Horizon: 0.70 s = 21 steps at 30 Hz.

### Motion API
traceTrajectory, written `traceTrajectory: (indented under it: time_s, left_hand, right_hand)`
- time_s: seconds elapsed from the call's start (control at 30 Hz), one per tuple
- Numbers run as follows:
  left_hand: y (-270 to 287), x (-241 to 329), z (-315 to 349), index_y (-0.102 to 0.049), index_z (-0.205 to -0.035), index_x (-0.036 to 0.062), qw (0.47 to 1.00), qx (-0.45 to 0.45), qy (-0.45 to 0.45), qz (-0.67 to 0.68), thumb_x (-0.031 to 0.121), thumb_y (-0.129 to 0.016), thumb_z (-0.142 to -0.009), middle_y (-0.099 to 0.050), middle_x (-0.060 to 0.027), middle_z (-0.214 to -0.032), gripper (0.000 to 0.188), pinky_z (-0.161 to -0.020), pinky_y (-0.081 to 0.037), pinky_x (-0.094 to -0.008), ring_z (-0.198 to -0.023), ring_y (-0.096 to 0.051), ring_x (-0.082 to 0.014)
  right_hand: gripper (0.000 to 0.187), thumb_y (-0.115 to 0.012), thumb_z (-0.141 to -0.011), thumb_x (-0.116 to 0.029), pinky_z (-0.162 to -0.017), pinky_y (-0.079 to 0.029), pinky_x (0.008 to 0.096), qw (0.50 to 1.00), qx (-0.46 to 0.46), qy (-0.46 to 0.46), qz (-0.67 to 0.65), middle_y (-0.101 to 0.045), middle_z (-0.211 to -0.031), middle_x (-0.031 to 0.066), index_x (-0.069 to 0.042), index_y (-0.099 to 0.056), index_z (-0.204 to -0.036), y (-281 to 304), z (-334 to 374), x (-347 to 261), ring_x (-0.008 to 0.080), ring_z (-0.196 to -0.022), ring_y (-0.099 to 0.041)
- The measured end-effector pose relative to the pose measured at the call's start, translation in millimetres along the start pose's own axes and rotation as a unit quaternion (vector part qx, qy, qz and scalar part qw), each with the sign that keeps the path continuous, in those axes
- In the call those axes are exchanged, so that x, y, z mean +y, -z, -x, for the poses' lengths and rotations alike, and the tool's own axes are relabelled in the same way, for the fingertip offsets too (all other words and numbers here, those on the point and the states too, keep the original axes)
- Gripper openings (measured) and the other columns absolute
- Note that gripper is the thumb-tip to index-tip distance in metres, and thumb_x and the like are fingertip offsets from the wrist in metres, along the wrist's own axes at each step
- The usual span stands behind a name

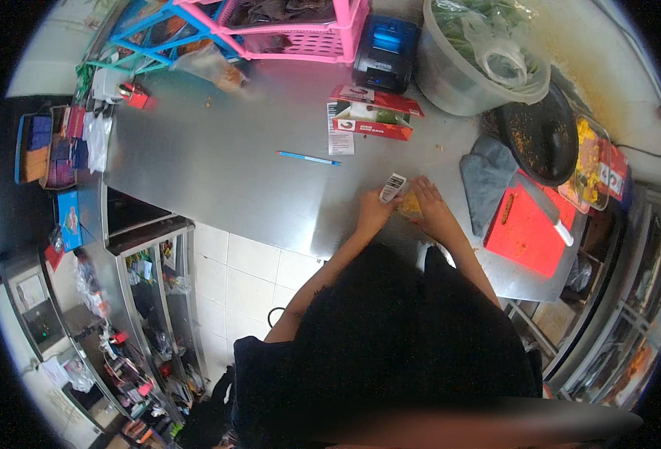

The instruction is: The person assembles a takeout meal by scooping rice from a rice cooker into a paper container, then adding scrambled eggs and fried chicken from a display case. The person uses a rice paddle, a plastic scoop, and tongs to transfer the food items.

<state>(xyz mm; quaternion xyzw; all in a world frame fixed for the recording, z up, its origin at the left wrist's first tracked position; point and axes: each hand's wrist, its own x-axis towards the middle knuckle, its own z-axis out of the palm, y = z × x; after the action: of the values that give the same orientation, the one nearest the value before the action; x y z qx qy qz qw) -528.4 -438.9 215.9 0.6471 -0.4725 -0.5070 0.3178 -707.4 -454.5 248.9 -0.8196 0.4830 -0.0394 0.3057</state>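
Observation:
Close to my body, at the near edge of the steel counter, both hands are together. My left hand [376, 211] is closed on a small white packet [393, 188] with dark print, which sticks up past the fingers. Between the hands lies a small yellow item [409, 204], partly covered; its kind is too small to make out. My right hand [435, 206] rests over the right side of this yellow item, its fingers stretched forward and fairly flat.
Ahead stand an open red-and-white carton [373, 120] on a paper slip and a blue pen [308, 158]. To the right are a grey cloth [487, 176], a red cutting board [521, 236] with a knife [546, 202], a black pan [543, 138] and a tub of greens [439, 78].

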Motion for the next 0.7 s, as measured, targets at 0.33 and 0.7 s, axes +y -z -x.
traceTrajectory:
  time_s: [0.33,0.7]
  left_hand:
    - [42,-11,5,-0.071,-0.089,0.0045,0.997,-0.032,0.057,-0.034,0.016,-0.075,-0.075,-0.07,-0.0055,-0.076,0.018,-0.059,-0.051,-0.0316,-0.065,-0.065,-0.0154]
    - [203,-54,33,-0.071,-0.094,0.007,0.994,0.095,0.052,0.014,0.019,-0.076,-0.075,-0.07,-0.0014,-0.077,0.023,-0.05,-0.049,-0.0256,-0.06,-0.061,-0.0087]
  right_hand:
    - [0.036,-0.074,-0.075,-0.013,-0.099,-0.04,0.0404,0.962,0.256,0.05,-0.079,-0.062,-0.117,0.0148,-0.004,-0.064,-0.108,123,-43,-1,0.0316,-0.117,-0.054]
    - [0.047,-0.062,-0.084,-0.049,-0.087,-0.045,0.0443,0.858,0.322,-0.345,0.2,-0.067,-0.101,0.016,-0.006,-0.066,-0.103,337,-194,82,0.0361,-0.095,-0.062]
